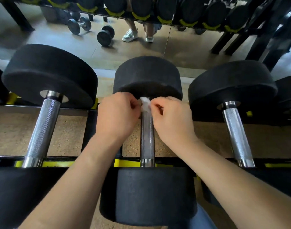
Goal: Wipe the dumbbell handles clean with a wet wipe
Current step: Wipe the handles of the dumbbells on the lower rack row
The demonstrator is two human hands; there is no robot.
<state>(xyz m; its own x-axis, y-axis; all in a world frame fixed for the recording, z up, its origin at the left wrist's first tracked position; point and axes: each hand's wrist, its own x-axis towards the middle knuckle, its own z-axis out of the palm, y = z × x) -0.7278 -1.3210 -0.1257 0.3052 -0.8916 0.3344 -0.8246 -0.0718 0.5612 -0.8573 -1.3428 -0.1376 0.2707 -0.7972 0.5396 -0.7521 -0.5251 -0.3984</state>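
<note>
Mirror glass [141, 50] backs a black-and-yellow rack [126, 162] of dumbbells lying side by side. On the middle dumbbell [148, 75], a bunched wet wipe [145, 104] sits at the 12 o'clock end of the handle [147, 138]. The left hand [116, 116] pinches it from 9 o'clock and the right hand [172, 118] from 3 o'clock.

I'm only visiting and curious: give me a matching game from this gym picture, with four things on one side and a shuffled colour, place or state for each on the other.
Things:
1. wet wipe
2. left dumbbell's handle
3. rack cradle
4. loose dumbbell

Descriptions:
A. yellow
B. lying on the floor
C. white, crumpled
D. bare metal, untouched

Pairs: 1-C, 2-D, 3-A, 4-B
</note>
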